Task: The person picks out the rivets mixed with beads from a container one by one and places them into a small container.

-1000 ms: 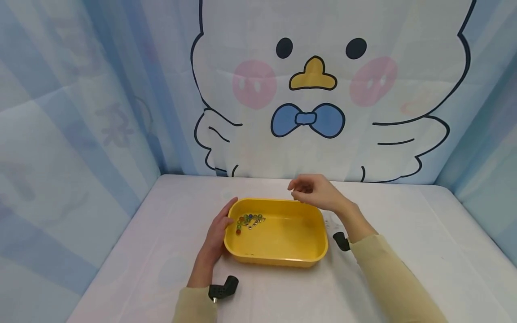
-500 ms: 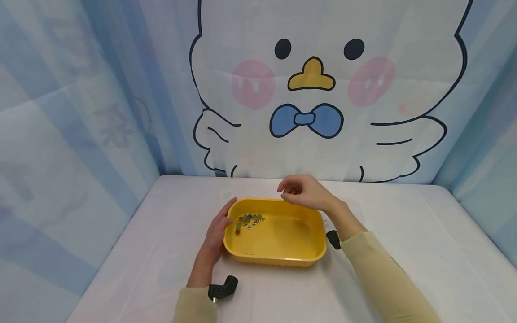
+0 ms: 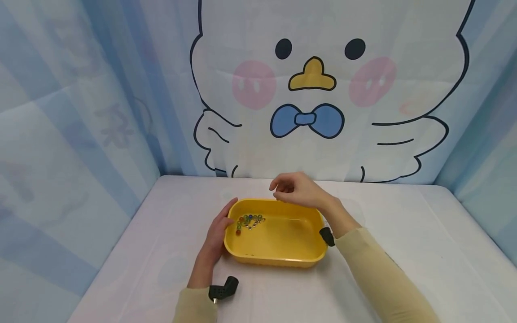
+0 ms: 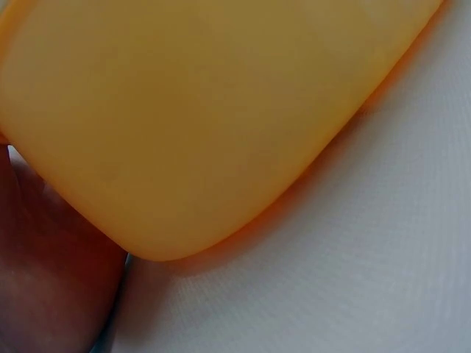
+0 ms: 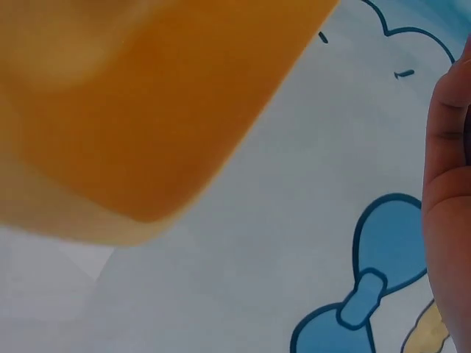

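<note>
A yellow plastic basin (image 3: 278, 242) stands on the white table. My left hand (image 3: 217, 233) grips its left end, thumb over the rim and fingers along the outer wall. In the left wrist view, the basin's outside (image 4: 184, 132) fills much of the frame above part of the hand. Several small glass marbles (image 3: 246, 218), red, green, blue and clear, lie gathered inside at the left. Above the far rim hovers my right hand (image 3: 300, 190), fingers loosely bent, thumb and index tips apart with nothing visible between them. Its palm side is mostly hidden.
White cloth covers the table (image 3: 404, 251). Behind it hangs a curtain (image 3: 307, 152) with a cartoon bird and blue bow tie; pale blue curtains (image 3: 81, 134) close off both sides. Black wrist cameras (image 3: 224, 288) sit at both cuffs.
My right hand has moved left along the basin's far rim, its forearm following. The left hand, basin and marbles have stayed in place.
</note>
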{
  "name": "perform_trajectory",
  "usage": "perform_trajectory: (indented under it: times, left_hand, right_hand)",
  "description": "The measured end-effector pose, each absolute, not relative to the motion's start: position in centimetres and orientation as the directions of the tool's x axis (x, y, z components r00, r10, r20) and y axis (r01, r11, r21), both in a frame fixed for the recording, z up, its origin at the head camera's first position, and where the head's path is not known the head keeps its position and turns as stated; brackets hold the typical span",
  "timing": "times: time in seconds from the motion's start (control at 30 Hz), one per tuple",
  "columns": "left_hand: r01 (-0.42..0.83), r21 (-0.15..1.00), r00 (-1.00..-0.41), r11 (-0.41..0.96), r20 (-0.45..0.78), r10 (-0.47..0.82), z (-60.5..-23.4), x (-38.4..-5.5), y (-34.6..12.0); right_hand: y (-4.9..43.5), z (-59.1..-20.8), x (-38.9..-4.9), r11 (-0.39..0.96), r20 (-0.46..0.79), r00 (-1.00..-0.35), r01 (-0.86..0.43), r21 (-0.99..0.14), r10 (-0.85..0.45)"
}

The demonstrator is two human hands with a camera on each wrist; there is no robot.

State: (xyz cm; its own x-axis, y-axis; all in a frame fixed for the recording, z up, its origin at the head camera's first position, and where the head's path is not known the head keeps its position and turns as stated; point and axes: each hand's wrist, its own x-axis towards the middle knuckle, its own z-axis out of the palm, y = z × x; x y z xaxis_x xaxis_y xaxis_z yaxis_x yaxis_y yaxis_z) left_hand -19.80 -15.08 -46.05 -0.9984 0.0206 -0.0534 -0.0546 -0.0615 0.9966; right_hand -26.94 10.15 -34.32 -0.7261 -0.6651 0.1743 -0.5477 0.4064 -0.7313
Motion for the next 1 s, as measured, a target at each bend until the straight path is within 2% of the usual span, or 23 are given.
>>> perform_trajectory:
  times: [0.37, 1.0]
  left_hand:
    - [-0.061, 0.996, -0.998, -0.061, -0.059, 0.022, -46.1, -19.9, -15.1]
    - [-0.051, 0.995, -0.998, -0.081, -0.048, 0.047, -46.0, -19.8, -15.3]
  right_hand:
    - [8.3, -36.1, -27.5, 0.39, 0.11, -0.681, -0.535, -0.75, -0.724]
    - [6.8, -38.5, -27.2, 0.42, 0.05, -0.669, -0.521, -0.743, -0.741]
